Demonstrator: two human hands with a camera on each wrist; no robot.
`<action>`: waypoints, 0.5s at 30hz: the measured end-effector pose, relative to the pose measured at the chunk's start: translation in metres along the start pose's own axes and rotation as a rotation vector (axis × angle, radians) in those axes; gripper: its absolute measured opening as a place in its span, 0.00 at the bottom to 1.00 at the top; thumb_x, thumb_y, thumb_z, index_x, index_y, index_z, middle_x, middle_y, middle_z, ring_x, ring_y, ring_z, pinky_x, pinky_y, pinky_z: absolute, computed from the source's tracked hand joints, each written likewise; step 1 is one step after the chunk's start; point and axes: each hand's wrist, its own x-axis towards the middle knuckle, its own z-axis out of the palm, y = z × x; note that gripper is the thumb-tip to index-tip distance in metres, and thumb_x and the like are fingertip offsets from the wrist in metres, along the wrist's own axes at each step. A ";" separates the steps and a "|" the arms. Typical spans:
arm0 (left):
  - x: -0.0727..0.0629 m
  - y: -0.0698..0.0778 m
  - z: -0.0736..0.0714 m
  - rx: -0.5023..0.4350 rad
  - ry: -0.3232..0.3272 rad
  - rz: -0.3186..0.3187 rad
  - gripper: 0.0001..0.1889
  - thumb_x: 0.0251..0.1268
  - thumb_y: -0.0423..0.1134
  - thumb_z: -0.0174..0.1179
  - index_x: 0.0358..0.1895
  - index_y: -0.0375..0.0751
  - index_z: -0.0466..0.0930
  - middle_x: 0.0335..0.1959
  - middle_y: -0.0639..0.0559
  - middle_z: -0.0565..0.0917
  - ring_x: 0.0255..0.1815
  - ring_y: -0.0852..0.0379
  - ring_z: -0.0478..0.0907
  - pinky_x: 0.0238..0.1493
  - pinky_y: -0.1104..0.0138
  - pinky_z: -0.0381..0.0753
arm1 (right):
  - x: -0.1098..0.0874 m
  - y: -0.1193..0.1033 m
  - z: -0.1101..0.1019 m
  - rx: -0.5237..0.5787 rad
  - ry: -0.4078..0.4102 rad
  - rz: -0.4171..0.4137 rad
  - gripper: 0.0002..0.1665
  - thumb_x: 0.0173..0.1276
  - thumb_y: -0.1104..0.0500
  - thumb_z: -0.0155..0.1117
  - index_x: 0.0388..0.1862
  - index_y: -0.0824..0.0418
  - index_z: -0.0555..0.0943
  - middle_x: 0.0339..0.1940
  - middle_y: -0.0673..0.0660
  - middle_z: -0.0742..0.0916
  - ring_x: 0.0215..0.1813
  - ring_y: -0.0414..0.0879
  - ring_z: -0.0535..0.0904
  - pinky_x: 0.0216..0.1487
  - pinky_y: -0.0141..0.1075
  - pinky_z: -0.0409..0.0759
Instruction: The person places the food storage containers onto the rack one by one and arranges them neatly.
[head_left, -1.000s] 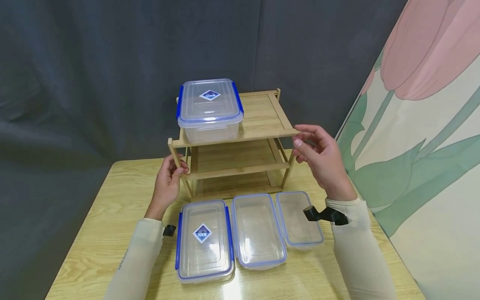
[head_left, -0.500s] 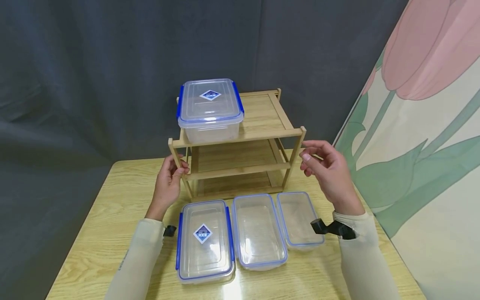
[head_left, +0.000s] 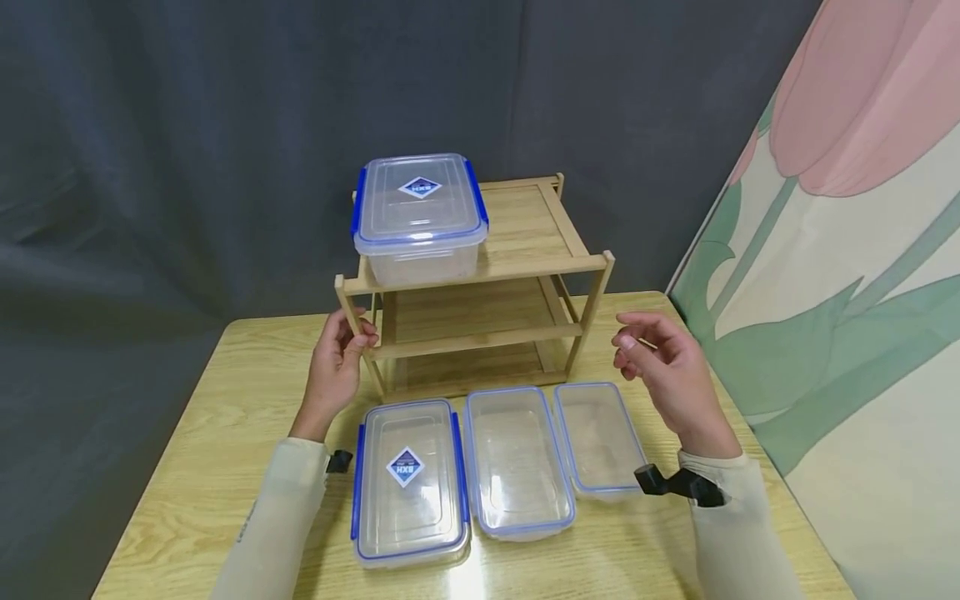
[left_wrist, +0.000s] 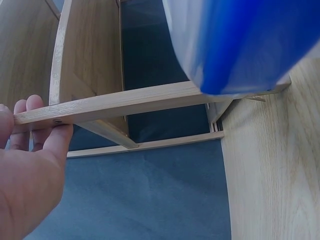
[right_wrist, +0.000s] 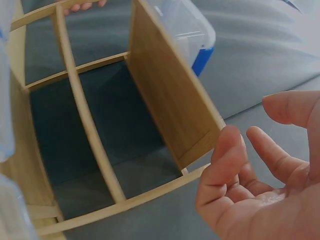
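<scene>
A three-tier wooden shelf rack point(head_left: 480, 338) stands on the table. My left hand point(head_left: 333, 371) holds its front left post, and the left wrist view shows the fingers point(left_wrist: 59, 140) curled round that wooden post point(left_wrist: 125, 102). To the right of the rack my right hand point(head_left: 667, 379) hovers apart from it, its fingers loosely bent with nothing in them. On the top shelf, at the left, sits a clear lidded food container point(head_left: 420, 221) with blue side clips. The right wrist view shows part of the same container point(right_wrist: 187, 30) beyond the top shelf.
Three clear containers stand in a row before the rack: a lidded one with blue clips point(head_left: 408, 525), a middle one with a blue rim point(head_left: 517, 467) and a smaller one point(head_left: 600, 442). A dark curtain point(head_left: 285, 150) hangs behind; a tulip-patterned cloth point(head_left: 862, 350) borders the right.
My right hand has left the rack's upper right front corner and moved down and to the right. My left hand keeps its hold on the left post; the containers have not moved.
</scene>
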 end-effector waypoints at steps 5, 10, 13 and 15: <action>0.002 0.001 0.000 0.008 0.002 0.003 0.17 0.84 0.29 0.48 0.69 0.31 0.68 0.50 0.30 0.80 0.47 0.54 0.82 0.52 0.75 0.83 | -0.007 0.011 -0.006 -0.060 0.007 0.039 0.14 0.80 0.69 0.60 0.59 0.61 0.82 0.41 0.53 0.85 0.36 0.42 0.84 0.34 0.29 0.84; 0.002 0.000 0.000 0.011 -0.002 0.007 0.17 0.84 0.29 0.48 0.69 0.28 0.67 0.50 0.29 0.80 0.47 0.54 0.82 0.52 0.76 0.83 | -0.015 0.022 -0.013 -0.093 0.008 0.071 0.13 0.80 0.67 0.60 0.59 0.60 0.82 0.40 0.52 0.85 0.36 0.42 0.84 0.35 0.29 0.84; 0.001 -0.001 0.001 0.017 0.006 0.005 0.17 0.84 0.30 0.48 0.69 0.29 0.68 0.50 0.30 0.80 0.47 0.55 0.82 0.53 0.76 0.83 | -0.021 0.029 -0.017 -0.131 0.003 0.099 0.13 0.80 0.66 0.61 0.59 0.60 0.82 0.40 0.51 0.85 0.36 0.41 0.84 0.36 0.29 0.84; 0.000 -0.001 0.000 0.018 0.009 0.000 0.17 0.84 0.30 0.48 0.69 0.29 0.68 0.50 0.30 0.80 0.47 0.55 0.82 0.53 0.76 0.83 | -0.024 0.032 -0.019 -0.156 -0.005 0.118 0.13 0.80 0.65 0.62 0.60 0.60 0.82 0.40 0.52 0.86 0.36 0.41 0.84 0.36 0.30 0.84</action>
